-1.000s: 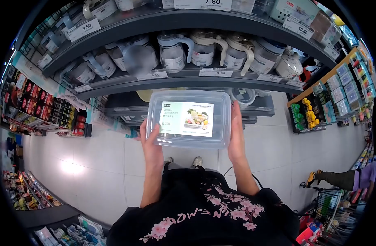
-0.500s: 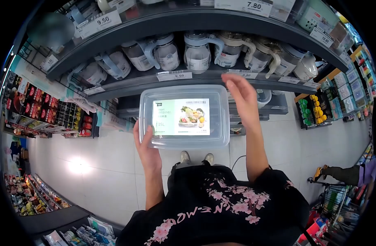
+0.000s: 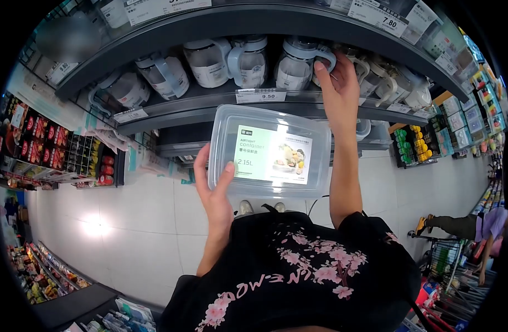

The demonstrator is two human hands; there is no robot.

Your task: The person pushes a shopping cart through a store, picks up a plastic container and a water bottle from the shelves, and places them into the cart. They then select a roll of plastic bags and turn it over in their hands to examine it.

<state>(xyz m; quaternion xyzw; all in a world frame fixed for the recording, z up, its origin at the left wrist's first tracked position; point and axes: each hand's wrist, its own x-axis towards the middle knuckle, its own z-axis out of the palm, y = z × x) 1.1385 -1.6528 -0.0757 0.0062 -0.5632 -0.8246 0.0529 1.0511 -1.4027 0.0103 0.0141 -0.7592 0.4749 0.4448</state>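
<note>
My left hand (image 3: 214, 185) grips the left edge of a clear plastic container (image 3: 254, 189) with a green and white label, its thumb on the lid. The container tilts slightly and hangs before the shelf. Up at the shelf, my right hand (image 3: 340, 83) has its fingers around the blue handle of a glass jug (image 3: 294, 72); the thumb is on the near side and some fingertips are hidden behind the handle. The jug stands on the shelf behind a 9.50 price tag (image 3: 260, 96).
More glass jugs (image 3: 210, 69) line the shelf on both sides. Red packaged goods (image 3: 43, 138) hang at the left. At the lower right are a shopping cart (image 3: 445, 254) and another person (image 3: 459, 225). Tiled floor (image 3: 138, 216) lies below.
My right hand has moved up and forward from beside the container to the jug's handle. The container has shifted right and turned slightly with my left hand. The view has shifted nearer the shelf.
</note>
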